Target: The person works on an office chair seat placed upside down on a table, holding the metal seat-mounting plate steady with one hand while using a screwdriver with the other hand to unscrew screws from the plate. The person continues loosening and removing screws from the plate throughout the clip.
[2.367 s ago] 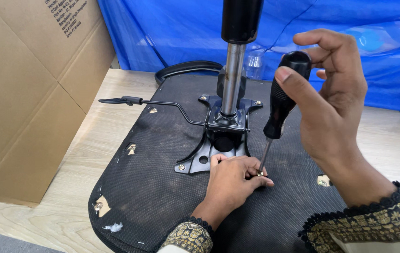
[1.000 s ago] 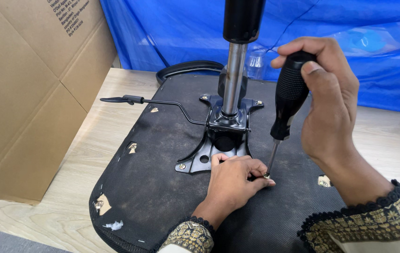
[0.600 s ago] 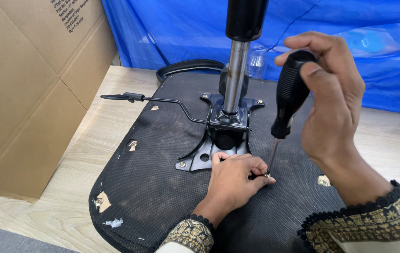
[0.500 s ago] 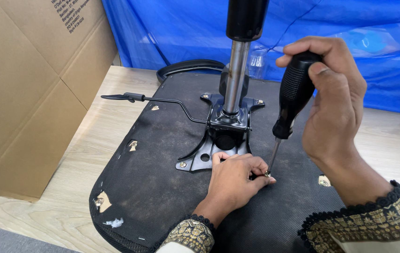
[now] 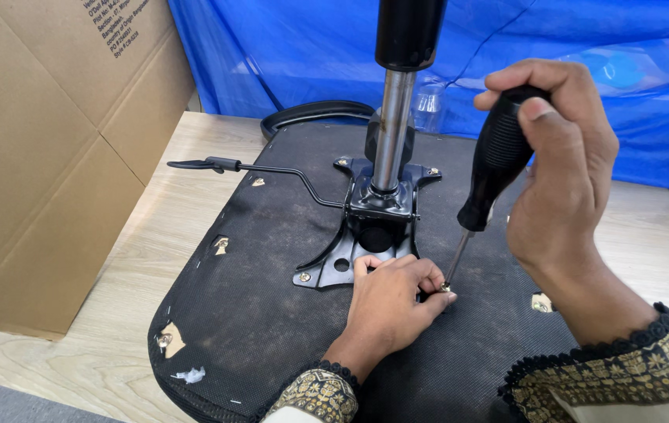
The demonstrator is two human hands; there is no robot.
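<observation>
Right hand grips screwdriver tilted; left hand pinches screw.

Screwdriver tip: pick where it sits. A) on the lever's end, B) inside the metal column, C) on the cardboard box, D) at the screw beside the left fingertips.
D: the screwdriver, gripped by the right hand, points down to a screw pinched at the left hand fingertips on the seat underside.

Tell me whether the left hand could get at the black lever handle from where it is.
Probably yes: the left hand rests on the seat underside, and the lever handle lies uncovered to its left, nothing between.
</observation>
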